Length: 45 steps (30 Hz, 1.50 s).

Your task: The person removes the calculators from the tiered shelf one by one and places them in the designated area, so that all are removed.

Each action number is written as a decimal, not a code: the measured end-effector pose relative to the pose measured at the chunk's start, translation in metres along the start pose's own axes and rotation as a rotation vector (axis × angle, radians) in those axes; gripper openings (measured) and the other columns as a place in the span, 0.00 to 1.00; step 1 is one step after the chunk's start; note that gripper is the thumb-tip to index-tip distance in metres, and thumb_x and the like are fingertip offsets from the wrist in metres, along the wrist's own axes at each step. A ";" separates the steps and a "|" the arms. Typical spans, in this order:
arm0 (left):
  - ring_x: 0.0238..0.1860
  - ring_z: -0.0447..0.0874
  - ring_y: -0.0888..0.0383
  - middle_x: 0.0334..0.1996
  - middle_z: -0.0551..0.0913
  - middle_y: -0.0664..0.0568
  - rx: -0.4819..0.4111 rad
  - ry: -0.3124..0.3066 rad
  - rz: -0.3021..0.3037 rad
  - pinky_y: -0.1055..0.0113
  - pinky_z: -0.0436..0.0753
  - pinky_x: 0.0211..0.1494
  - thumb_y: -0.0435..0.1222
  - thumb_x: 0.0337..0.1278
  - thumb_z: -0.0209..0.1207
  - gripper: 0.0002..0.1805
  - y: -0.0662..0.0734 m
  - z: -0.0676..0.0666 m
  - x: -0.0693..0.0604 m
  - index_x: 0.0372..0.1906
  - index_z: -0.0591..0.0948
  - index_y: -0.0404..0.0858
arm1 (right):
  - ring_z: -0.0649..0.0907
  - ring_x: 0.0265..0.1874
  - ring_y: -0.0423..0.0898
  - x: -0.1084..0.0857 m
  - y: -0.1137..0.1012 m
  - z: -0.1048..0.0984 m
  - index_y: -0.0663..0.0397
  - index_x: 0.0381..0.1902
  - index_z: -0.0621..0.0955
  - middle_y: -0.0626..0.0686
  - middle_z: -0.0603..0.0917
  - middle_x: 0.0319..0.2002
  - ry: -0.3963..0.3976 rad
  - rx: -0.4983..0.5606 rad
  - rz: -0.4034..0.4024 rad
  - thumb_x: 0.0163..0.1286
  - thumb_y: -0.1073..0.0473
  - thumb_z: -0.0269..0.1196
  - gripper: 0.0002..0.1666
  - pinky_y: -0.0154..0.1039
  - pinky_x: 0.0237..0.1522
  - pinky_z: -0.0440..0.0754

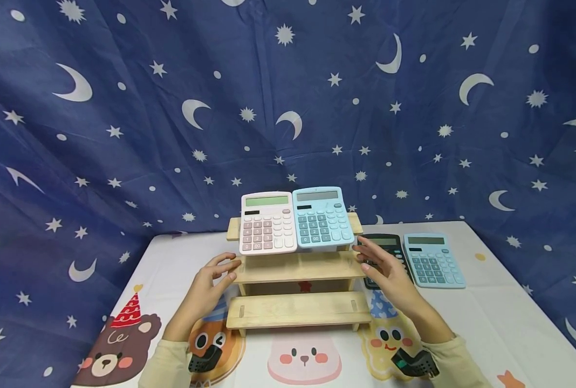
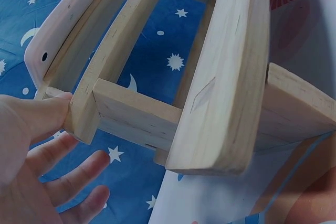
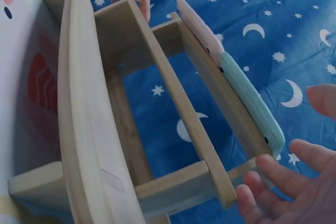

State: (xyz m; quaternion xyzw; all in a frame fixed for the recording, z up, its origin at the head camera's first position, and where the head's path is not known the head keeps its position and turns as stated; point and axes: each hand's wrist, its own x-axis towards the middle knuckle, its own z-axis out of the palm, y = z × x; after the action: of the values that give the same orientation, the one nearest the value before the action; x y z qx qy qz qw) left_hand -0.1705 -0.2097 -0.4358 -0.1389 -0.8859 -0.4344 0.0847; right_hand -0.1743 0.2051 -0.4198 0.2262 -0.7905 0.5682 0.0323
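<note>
A three-step wooden stand (image 1: 300,311) bears a pink calculator (image 1: 267,229) and a blue calculator (image 1: 323,218) side by side on its top step, both leaning back. My left hand (image 1: 209,288) touches the left end of the middle step; in the left wrist view the thumb of that hand (image 2: 31,166) rests at the step's end, the other fingers spread. At the right end is my right hand (image 1: 392,277), fingers spread and relaxed; in the right wrist view its fingertips (image 3: 262,162) are beside the wood, and whether they touch is hard to tell.
To the right of the stand lie a black calculator (image 1: 384,243), partly hidden by my right hand, and another blue calculator (image 1: 433,261). The table (image 1: 492,318) has a cartoon-printed white cover. Behind it hangs a dark blue cloth (image 1: 317,108) with moons and stars.
</note>
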 end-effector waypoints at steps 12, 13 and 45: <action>0.69 0.71 0.34 0.67 0.76 0.37 0.002 0.004 0.005 0.34 0.76 0.61 0.33 0.71 0.58 0.18 0.001 -0.001 0.001 0.61 0.82 0.33 | 0.72 0.70 0.40 0.001 -0.002 0.009 0.52 0.81 0.55 0.69 0.64 0.75 -0.036 0.055 -0.031 0.78 0.68 0.51 0.38 0.21 0.63 0.71; 0.69 0.72 0.34 0.66 0.76 0.38 0.003 0.004 0.004 0.35 0.76 0.61 0.33 0.71 0.58 0.18 0.000 0.000 0.001 0.61 0.82 0.33 | 0.71 0.71 0.42 0.001 -0.002 0.009 0.52 0.81 0.55 0.69 0.64 0.75 -0.035 0.055 -0.031 0.78 0.68 0.51 0.38 0.21 0.63 0.71; 0.68 0.72 0.34 0.66 0.76 0.38 0.004 0.006 0.027 0.34 0.77 0.60 0.35 0.72 0.58 0.18 -0.001 0.000 0.000 0.60 0.83 0.33 | 0.85 0.56 0.34 0.013 -0.004 0.006 0.69 0.76 0.61 0.52 0.80 0.66 0.067 0.321 0.064 0.83 0.58 0.49 0.31 0.30 0.55 0.83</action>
State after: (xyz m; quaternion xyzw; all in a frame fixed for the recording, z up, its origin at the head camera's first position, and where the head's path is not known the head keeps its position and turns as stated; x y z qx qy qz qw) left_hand -0.1703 -0.2103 -0.4362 -0.1492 -0.8845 -0.4320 0.0934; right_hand -0.1833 0.1944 -0.4141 0.1841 -0.6948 0.6952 0.0041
